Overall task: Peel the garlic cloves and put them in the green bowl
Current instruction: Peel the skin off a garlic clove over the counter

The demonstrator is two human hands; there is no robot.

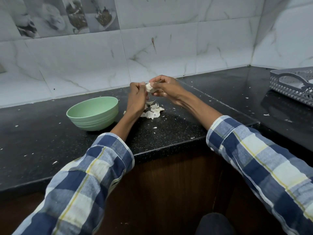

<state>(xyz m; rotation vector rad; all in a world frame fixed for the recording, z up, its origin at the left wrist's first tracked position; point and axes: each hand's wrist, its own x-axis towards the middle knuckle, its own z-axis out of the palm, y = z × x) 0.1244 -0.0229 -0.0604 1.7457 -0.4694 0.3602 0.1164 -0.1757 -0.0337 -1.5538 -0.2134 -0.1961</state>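
Both the left hand (137,97) and the right hand (166,88) pinch the garlic (149,87) above the desk (169,133), so a hard pull could drop it beside the green bowl (92,114).

No readable text or labels anywhere

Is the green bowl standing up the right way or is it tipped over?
Standing upright. The green bowl sits flat on its base on the black counter, its open rim facing up.
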